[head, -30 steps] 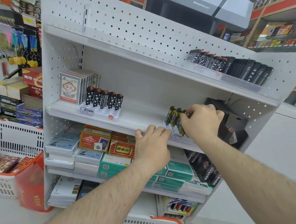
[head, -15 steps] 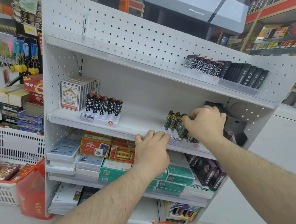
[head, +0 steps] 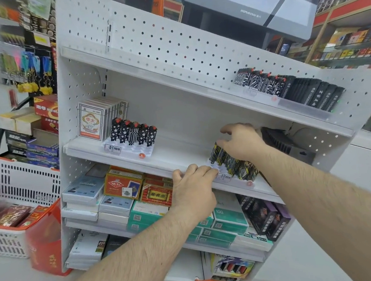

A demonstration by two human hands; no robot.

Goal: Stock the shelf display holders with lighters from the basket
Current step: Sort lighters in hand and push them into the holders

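Compared with a second ago, the right hand (head: pixel 243 143) has loosened: then its fingers were bunched over the row of yellow-and-black lighters (head: pixel 232 162), now they are spread and lifted, only the fingertips near the tops of the rearmost ones, nothing visibly held. Judgement: the last lighter of this batch has been seated and the hand is letting go, so this holder is close to filled. The left hand (head: pixel 194 183) has not moved; its fingers are curled over the front edge of the middle shelf (head: pixel 177 160), touching the near corner of the clear display holder (head: pixel 221 175), apparently steadying it. The lighters stand upright in a tight row running back along the holder, at the right part of the middle shelf; dark bodies with a yellow printed pattern, caps not clearly resolved. A second holder with star-patterned lighters (head: pixel 133 132) sits further left on the same shelf, several sockets in front unfilled. White basket (head: pixel 20 180) at left, on the floor side; its contents are blurred.
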